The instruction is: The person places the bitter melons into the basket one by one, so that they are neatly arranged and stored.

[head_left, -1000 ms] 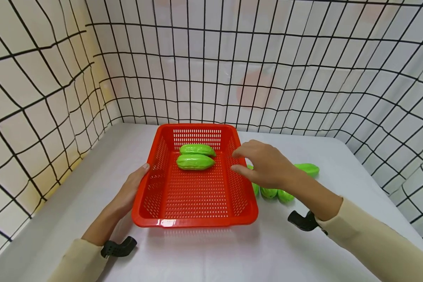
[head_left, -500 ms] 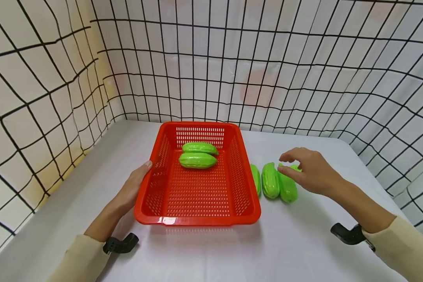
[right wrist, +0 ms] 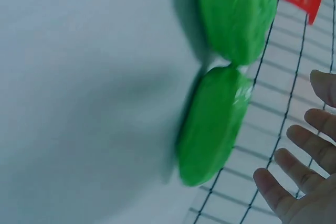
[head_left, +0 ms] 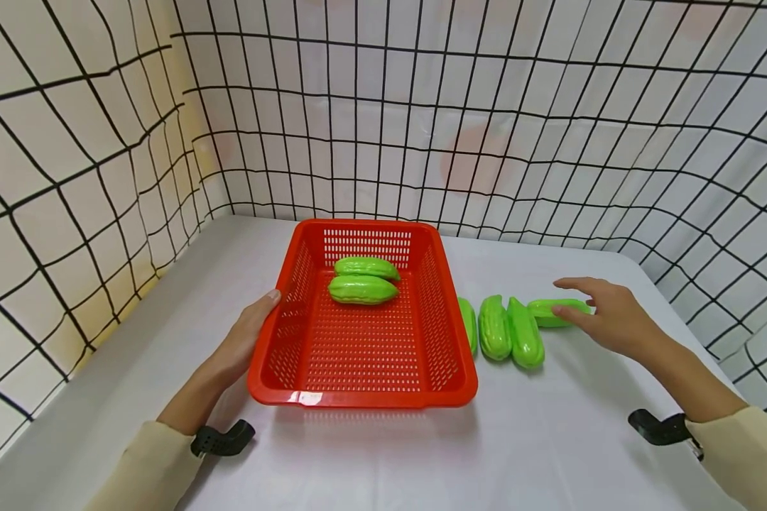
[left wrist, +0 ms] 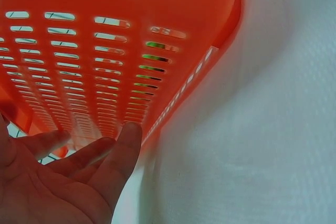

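Note:
My left hand (head_left: 248, 333) is at the left side of a red plastic basket (head_left: 364, 399), thumb at the rim. In the left wrist view, its fingers (left wrist: 123, 153) lie fairly straight against the slotted outer wall. Two green bitter melons (head_left: 363, 289) lie side by side across the basket's far half. My right hand (head_left: 613, 316) hovers at the right, fingers spread and holding nothing. Just left of it, partly behind its thumb, lies a crosswise bitter melon (head_left: 545, 313). Two more, a nearer bitter melon (head_left: 526, 333) and its neighbour (head_left: 495, 328), lie lengthwise beside it.
Another bitter melon (head_left: 468, 323) is partly hidden by the basket's right rim. Black wire mesh (head_left: 383, 128) encloses the back and both sides of the white table (head_left: 383, 461).
My right hand has moved right, from above the basket's right rim past the loose bitter melons to the crosswise one. The left hand stays at the basket, and the view has shifted slightly.

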Demonstrator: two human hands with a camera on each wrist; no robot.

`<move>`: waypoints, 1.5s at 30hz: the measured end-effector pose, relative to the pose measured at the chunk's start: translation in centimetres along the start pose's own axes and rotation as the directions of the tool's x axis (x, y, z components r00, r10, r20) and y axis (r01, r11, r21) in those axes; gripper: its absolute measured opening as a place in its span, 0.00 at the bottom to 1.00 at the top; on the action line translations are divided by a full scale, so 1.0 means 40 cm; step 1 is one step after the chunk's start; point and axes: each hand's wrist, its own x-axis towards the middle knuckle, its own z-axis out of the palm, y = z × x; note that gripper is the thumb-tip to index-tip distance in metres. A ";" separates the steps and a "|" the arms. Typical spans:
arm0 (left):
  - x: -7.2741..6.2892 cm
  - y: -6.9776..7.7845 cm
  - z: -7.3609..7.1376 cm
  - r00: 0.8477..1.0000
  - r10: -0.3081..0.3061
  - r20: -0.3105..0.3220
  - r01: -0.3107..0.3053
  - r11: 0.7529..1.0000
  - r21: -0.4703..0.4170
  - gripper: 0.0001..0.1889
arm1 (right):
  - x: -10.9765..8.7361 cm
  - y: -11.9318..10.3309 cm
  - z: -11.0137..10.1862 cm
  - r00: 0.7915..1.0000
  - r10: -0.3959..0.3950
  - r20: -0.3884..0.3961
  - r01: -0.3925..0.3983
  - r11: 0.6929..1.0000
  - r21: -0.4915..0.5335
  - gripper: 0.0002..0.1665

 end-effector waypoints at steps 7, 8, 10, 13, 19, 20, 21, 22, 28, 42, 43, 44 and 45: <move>-0.001 0.001 0.002 1.000 0.003 -0.003 -0.003 1.000 0.002 0.34 | 0.009 0.065 0.017 0.995 0.072 0.074 -0.071 0.997 -0.023 0.38; -0.001 0.001 0.002 1.000 0.006 -0.002 -0.006 1.000 0.002 0.34 | 0.012 0.073 0.018 0.994 0.076 0.083 -0.074 0.997 -0.025 0.40; -0.001 0.001 0.002 1.000 0.012 0.001 -0.012 1.000 0.001 0.34 | 0.017 0.087 0.022 0.991 0.082 0.103 -0.079 0.996 -0.033 0.41; -0.001 0.000 0.002 1.000 0.021 0.006 -0.021 1.000 -0.002 0.34 | 0.025 0.105 0.031 0.988 0.088 0.128 -0.084 0.996 -0.035 0.43; 0.000 -0.001 0.004 1.000 0.030 0.004 -0.030 1.000 -0.003 0.34 | 0.036 0.123 0.045 0.984 0.079 0.162 -0.071 0.996 -0.056 0.43; 0.001 -0.001 0.004 1.000 0.031 0.003 -0.031 0.999 -0.004 0.33 | 0.038 0.125 0.047 0.983 0.079 0.166 -0.070 0.996 -0.059 0.43; 0.001 -0.001 0.004 0.999 0.034 0.003 -0.034 0.999 -0.004 0.33 | 0.039 0.128 0.048 0.982 0.079 0.169 -0.070 0.996 -0.060 0.42; 0.001 -0.001 0.005 0.999 0.036 0.004 -0.036 0.999 -0.003 0.33 | 0.040 0.130 0.049 0.982 0.079 0.173 -0.070 0.996 -0.061 0.42; 0.001 -0.001 0.005 0.999 0.041 0.008 -0.041 0.999 0.006 0.32 | 0.047 0.145 0.061 0.981 0.067 0.183 -0.057 0.997 -0.057 0.41; 0.001 -0.004 0.001 0.999 0.041 0.007 -0.041 0.999 0.002 0.33 | 0.047 0.142 0.076 0.981 0.092 0.171 -0.078 0.993 -0.087 0.37; 0.001 -0.005 0.000 0.999 0.041 0.007 -0.041 0.999 0.000 0.33 | 0.046 0.141 0.075 0.981 0.093 0.171 -0.079 0.993 -0.085 0.37; 0.001 -0.005 0.000 0.999 0.042 0.008 -0.042 0.999 0.000 0.33 | 0.045 0.140 0.075 0.981 0.094 0.171 -0.081 0.993 -0.082 0.36; 0.000 -0.005 0.000 0.999 0.042 0.008 -0.042 0.999 0.000 0.33 | 0.045 0.139 0.074 0.981 0.093 0.170 -0.080 0.994 -0.080 0.36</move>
